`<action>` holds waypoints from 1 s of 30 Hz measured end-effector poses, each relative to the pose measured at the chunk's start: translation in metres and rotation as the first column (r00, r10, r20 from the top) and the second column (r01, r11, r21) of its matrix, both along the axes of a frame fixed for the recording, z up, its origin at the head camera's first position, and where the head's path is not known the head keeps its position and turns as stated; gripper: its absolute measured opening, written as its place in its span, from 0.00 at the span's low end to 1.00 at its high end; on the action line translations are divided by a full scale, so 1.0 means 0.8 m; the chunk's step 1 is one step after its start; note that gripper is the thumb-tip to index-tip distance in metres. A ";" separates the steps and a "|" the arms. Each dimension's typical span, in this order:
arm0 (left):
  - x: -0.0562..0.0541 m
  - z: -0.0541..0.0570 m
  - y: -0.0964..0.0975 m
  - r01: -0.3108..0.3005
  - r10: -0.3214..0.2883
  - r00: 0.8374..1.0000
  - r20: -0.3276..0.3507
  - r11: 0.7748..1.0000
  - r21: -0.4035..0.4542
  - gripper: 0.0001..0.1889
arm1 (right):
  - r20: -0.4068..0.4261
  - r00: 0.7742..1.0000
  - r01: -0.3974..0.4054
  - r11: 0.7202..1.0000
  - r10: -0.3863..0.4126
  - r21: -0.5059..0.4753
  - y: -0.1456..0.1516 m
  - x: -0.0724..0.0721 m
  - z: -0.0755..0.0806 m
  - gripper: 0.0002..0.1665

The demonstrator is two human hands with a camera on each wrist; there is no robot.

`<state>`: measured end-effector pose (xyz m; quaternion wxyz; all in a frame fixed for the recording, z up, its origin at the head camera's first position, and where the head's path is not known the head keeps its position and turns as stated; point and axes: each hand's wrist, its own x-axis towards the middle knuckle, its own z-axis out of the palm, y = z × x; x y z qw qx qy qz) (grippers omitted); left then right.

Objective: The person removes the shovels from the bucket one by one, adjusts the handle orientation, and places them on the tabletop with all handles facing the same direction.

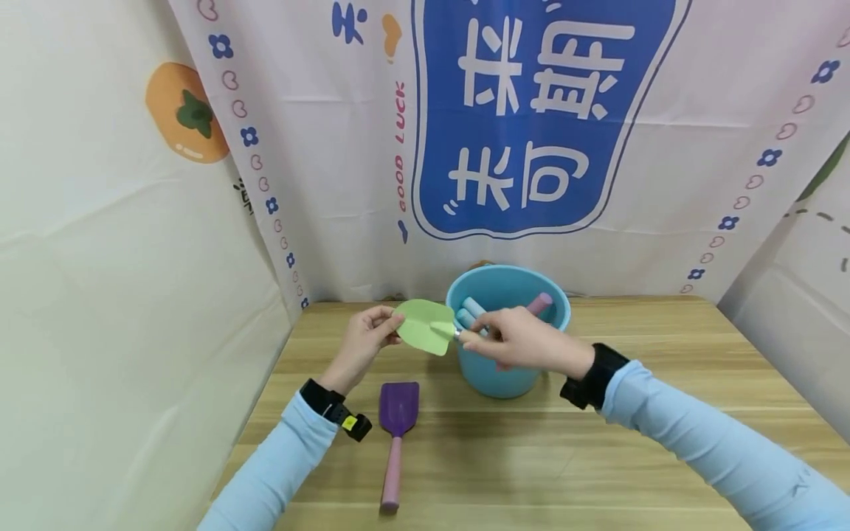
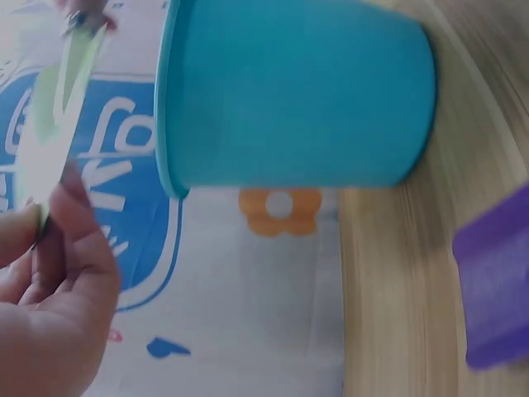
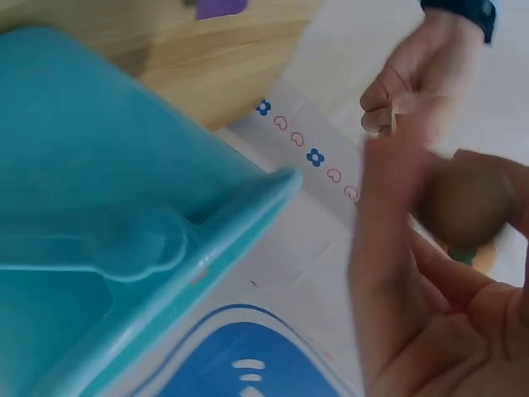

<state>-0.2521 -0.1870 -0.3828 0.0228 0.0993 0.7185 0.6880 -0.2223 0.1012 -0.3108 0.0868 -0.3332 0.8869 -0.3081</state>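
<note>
A light green toy trowel (image 1: pixel 425 325) with a pale wooden handle is held in the air between both hands, in front of the bucket's left side. My left hand (image 1: pixel 366 345) pinches the tip of its blade between thumb and fingers. With the right hand (image 1: pixel 521 338) I grip the handle, whose round end (image 3: pixel 467 203) faces the right wrist camera. The light blue bucket (image 1: pixel 499 380) stands upright at the back of the table, just behind and below my right hand. Blue handles (image 1: pixel 473 307) and a pink handle (image 1: pixel 539 302) stick up inside it.
A purple toy shovel (image 1: pixel 399 405) with a pink handle lies on the wooden table (image 1: pixel 564 457), its blade toward the back. A printed white cloth (image 1: pixel 345 184) hangs behind the table's back edge, and pale cloth (image 1: pixel 119 310) covers the left side.
</note>
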 end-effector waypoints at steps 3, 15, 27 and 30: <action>0.000 -0.002 -0.007 0.054 -0.054 0.999 0.008 0.995 -0.086 0.14 | -0.166 0.986 0.009 0.999 -0.002 0.041 0.002 0.015 -0.014 0.16; -0.005 -0.031 0.015 0.262 -0.270 0.963 0.028 0.897 -0.357 0.12 | -0.049 0.999 0.008 1.000 -0.007 0.015 0.012 0.051 -0.103 0.14; 0.000 -0.066 0.061 0.172 -0.140 0.983 0.115 0.918 -0.357 0.12 | 0.389 0.918 0.141 0.978 -0.071 -0.153 0.010 0.067 -0.186 0.16; 0.001 -0.069 0.069 0.169 -0.133 0.983 0.123 0.914 -0.368 0.12 | 0.463 0.882 0.181 0.970 -0.088 -0.160 0.007 0.070 -0.195 0.19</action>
